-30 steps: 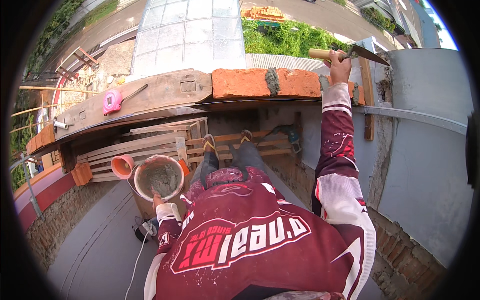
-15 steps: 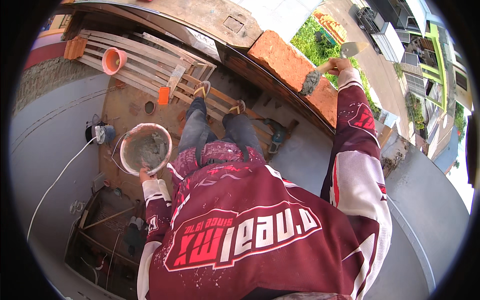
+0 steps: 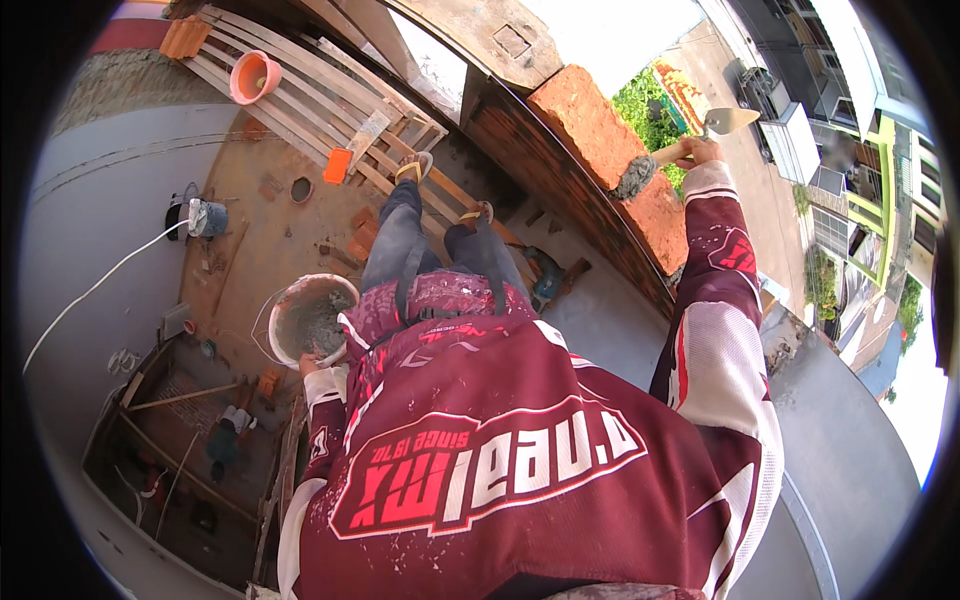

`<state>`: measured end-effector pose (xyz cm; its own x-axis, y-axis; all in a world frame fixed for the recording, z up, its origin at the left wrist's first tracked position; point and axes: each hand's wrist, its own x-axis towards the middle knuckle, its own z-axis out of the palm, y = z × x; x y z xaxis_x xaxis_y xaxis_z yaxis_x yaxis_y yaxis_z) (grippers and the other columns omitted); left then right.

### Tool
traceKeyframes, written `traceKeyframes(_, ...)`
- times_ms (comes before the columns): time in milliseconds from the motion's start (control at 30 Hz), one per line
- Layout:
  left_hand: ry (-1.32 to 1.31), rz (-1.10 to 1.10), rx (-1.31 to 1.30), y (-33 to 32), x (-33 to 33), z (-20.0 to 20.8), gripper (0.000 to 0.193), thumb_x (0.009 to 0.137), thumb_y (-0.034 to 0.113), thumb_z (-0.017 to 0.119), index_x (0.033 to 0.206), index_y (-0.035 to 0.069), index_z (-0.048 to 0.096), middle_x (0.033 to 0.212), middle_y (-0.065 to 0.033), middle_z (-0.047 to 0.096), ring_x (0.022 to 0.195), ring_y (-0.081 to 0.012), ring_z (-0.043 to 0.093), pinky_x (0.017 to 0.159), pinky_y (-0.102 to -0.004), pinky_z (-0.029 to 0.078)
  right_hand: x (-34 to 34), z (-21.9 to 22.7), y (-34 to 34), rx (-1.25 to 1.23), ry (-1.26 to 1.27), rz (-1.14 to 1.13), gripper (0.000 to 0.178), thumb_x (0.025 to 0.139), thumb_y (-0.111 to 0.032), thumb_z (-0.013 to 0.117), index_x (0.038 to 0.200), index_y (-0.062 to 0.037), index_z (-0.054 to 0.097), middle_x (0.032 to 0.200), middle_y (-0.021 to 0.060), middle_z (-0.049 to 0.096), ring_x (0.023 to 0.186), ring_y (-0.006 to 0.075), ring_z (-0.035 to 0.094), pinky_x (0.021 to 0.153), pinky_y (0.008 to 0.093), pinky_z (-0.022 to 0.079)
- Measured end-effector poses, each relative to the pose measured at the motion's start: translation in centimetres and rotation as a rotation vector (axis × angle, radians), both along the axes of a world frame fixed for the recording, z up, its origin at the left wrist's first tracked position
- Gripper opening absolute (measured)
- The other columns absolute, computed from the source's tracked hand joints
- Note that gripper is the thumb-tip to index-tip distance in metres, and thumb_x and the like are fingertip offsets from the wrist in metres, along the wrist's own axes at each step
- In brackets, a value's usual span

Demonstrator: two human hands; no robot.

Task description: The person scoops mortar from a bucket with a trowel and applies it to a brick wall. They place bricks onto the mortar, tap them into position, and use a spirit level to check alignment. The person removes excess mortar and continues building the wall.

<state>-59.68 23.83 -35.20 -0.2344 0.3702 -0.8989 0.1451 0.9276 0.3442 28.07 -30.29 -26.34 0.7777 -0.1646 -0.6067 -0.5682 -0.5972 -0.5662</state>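
In the head view, the right hand (image 3: 700, 153) is closed around the wooden handle of a trowel (image 3: 730, 121), its fingers curled in. The blade points away from the hand, up and to the right; the butt of the handle reaches to the left of the fist, close to a lump of mortar (image 3: 636, 178) between two bricks. One brick (image 3: 585, 125) lies up and left of the hand, the other (image 3: 655, 225) below it and to the left. Past the upper brick is a wooden beam (image 3: 500, 40).

The left hand (image 3: 312, 362) is curled on the near rim of a bucket (image 3: 287, 315), most of the palm hidden. Grey mortar shows inside, just beyond the fingers. Farther beyond that hand are planks (image 3: 300, 90) carrying an orange pot (image 3: 255, 77).

Against the frame half a second ago, both hands keep their holds. The bucket appears slightly lower and to the right, and the trowel blade points more to the right. Against one second ago, the view has swung: the brick row now slants down to the right, the right hand has come nearer the mortar lump, and the bucket stands well apart from the pot.
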Motion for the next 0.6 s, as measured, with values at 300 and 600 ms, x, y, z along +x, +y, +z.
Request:
traceKeyframes(300,0.048,-0.011,0.090,1.5,1.6,-0.3,0.034,0.072,0.026,0.051,0.093,0.000,0.056,0.094,-0.0197,0.062,0.079,-0.0398,0.064,0.071,-0.0509,0.056,-0.8,1.2,1.8,0.053,0.006,-0.030,0.031,0.085,-0.015,0.070,0.106,0.0070,0.063,0.096,0.0179,0.068,0.067,0.0318,0.071,0.052,0.0367,0.062)
traceKeyframes(600,-0.023,0.171,0.267,2.6,10.0,4.2,0.032,0.072,0.015,0.052,0.101,0.001,0.053,0.102,-0.0156,0.058,0.094,-0.0346,0.061,0.085,-0.0537,0.055,-1.8,0.8,1.8,-0.015,-0.181,-0.072,0.039,0.083,-0.020,0.072,0.105,0.0100,0.060,0.090,0.0211,0.068,0.062,0.0267,0.069,0.049,0.0357,0.057)
